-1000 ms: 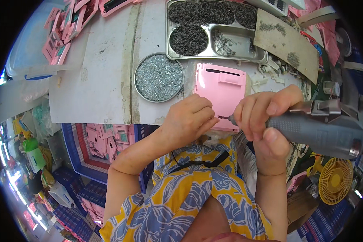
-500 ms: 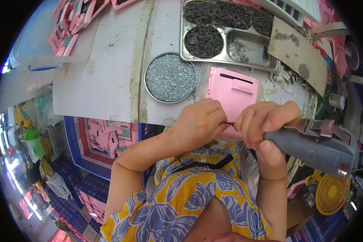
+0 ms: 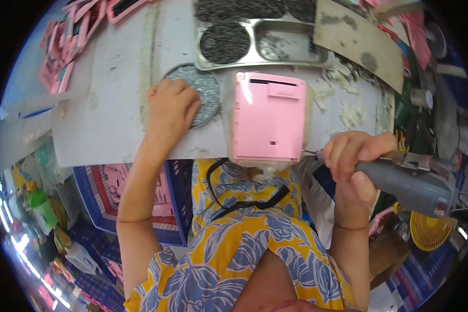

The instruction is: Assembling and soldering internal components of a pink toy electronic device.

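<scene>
My right hand (image 3: 356, 161) is wrapped round a grey electric screwdriver (image 3: 408, 184). Its thin bit points left, at the lower right edge of a pink plastic casing (image 3: 270, 119), which lies flat on the table in front of me. Over the left part of a round metal dish (image 3: 209, 99) full of small silvery screws is my left hand (image 3: 170, 112), its fingers curled down. The fingertips are partly hidden, so what they pinch cannot be made out.
A steel compartment tray (image 3: 265, 65) with dark small parts stands at the back. A stained board (image 3: 366, 41) and white scraps (image 3: 353, 114) lie to its right. Pink casings (image 3: 70, 47) are heaped far left. Below the table edge is a blue crate (image 3: 177, 208) of pink parts.
My left hand has left the screwdriver's tip and moved left to the screw dish. The screwdriver has stayed in my right hand, its bit now by the casing's edge.
</scene>
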`<action>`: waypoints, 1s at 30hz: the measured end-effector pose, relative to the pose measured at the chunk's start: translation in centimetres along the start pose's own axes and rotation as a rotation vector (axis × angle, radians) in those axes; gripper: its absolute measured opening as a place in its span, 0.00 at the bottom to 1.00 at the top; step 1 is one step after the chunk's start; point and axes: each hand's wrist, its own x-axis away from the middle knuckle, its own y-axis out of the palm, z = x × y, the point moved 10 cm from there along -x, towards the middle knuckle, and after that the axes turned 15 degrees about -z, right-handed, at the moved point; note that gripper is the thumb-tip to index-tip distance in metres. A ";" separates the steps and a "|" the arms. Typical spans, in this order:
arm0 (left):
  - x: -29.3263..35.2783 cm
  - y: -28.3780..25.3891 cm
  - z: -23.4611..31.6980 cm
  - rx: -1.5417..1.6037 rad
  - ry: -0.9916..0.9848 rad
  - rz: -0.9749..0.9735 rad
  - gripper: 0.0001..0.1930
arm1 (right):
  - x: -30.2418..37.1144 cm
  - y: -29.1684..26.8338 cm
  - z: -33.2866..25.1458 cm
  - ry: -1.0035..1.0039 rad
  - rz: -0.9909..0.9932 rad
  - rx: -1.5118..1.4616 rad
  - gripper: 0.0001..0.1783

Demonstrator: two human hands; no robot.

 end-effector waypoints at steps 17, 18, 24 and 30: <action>-1.4 -1.8 1.5 0.394 0.095 -0.022 0.04 | 2.5 0.9 1.8 -0.051 -0.161 0.143 0.10; -1.3 -1.7 3.4 0.502 0.130 -0.065 0.04 | 2.5 1.1 1.7 -0.072 -0.157 0.179 0.10; 0.8 0.4 11.8 1.118 0.318 -0.129 0.05 | 1.7 2.2 1.9 -0.124 -0.259 0.241 0.10; 1.7 5.9 15.7 1.880 0.149 -0.342 0.05 | -0.8 0.4 -4.3 -0.206 -0.126 -0.072 0.15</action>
